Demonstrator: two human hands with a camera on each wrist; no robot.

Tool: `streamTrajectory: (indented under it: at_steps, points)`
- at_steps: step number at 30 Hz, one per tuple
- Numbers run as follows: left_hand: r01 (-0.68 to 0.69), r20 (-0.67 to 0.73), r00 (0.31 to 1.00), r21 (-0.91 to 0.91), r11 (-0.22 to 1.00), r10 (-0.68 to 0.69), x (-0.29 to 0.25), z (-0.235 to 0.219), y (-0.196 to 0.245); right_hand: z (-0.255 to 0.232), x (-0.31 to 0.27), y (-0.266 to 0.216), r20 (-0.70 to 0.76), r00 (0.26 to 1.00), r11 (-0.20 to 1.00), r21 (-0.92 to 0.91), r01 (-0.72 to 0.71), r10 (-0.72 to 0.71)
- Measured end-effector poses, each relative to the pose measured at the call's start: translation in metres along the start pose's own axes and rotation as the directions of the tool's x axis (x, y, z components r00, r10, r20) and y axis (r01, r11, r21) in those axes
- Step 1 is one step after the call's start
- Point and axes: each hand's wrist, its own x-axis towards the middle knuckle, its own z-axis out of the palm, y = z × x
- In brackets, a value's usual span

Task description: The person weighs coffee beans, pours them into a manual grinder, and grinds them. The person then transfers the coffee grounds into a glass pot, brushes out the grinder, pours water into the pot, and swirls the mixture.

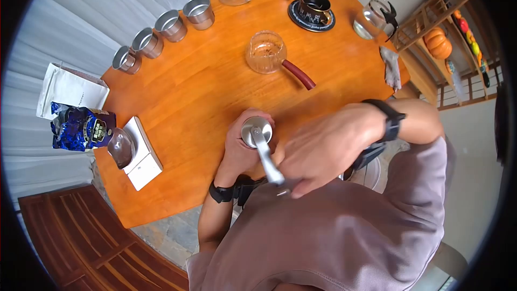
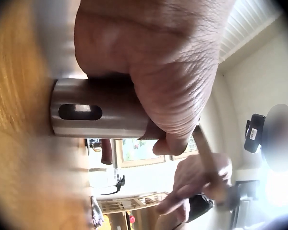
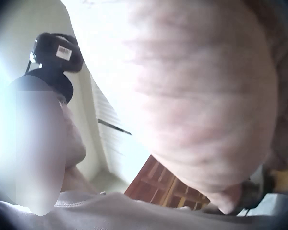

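Closest to the cam: mauve tee (image 1: pixel 334 242), filling most of the bottom of the head view. Next the orange-brown wood tabletop (image 1: pixel 199 81). R grip (image 1: pixel 326 143) looks bigger, L grip (image 1: pixel 238 144) to its left, both nr the person's side. Further in, ribbed glass pot (image 1: pixel 266 56) w/ dark red handle, brown specks inside. Then the steel manual coffee grinder (image 2: pixel 110 110), upright btwn pot & person, L grip wrapped round its body. Then its crank (image 1: pixel 265 153), R grip right at the outer end, too blurry tbh, can't tell if it's closed on it. Tiniest: oval slot (image 2: pixel 80 111) low on the grinder's side, left wrist view.
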Motion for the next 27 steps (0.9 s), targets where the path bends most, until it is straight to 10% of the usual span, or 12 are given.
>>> streamTrajectory:
  at_steps: [3, 6, 8, 11, 16, 18, 20, 23, 27]
  points:
    - [0.136, 0.020, 0.991, -0.139, 0.981, -0.135, -0.001, -0.006, -0.001, -0.008, 0.043, -0.005, -0.125, 0.948, 0.950, -0.147, 0.275, -0.293]
    - [0.247, -0.079, 0.969, 0.199, 0.948, -0.236, -0.027, -0.021, -0.045, -0.046, 0.063, -0.005, -0.051, 0.984, 0.971, -0.176, 0.161, -0.173]
    - [0.320, -0.148, 0.947, 0.339, 0.885, -0.286, -0.027, -0.017, -0.037, -0.072, 0.060, 0.006, -0.275, 0.961, 0.953, -0.278, -0.119, 0.040]
    - [0.152, -0.018, 0.988, -0.083, 0.985, -0.154, -0.001, 0.002, 0.006, -0.071, 0.022, 0.025, -0.311, 0.913, 0.912, -0.230, -0.341, 0.263]
    - [0.056, -0.017, 0.998, 0.024, 0.998, -0.055, 0.001, 0.001, 0.005, -0.030, -0.035, 0.019, -0.325, 0.936, 0.883, -0.391, -0.261, 0.133]
    - [0.067, -0.017, 0.998, 0.009, 0.998, -0.066, 0.002, 0.000, 0.009, -0.014, -0.038, 0.017, -0.409, 0.903, 0.841, -0.528, -0.116, -0.133]
    - [0.016, 0.002, 1.000, 0.075, 0.997, -0.016, 0.004, -0.001, 0.010, -0.024, -0.031, -0.020, -0.162, 0.937, 0.814, -0.465, -0.348, 0.309]
    - [0.031, 0.003, 1.000, 0.024, 0.999, -0.031, 0.004, -0.001, 0.010, -0.004, -0.040, -0.009, -0.375, 0.926, 0.863, -0.484, -0.149, -0.050]
    - [0.036, -0.014, 0.999, 0.031, 0.999, -0.035, 0.003, 0.000, 0.006, -0.004, -0.041, -0.032, -0.263, 0.951, 0.847, -0.459, -0.270, 0.161]
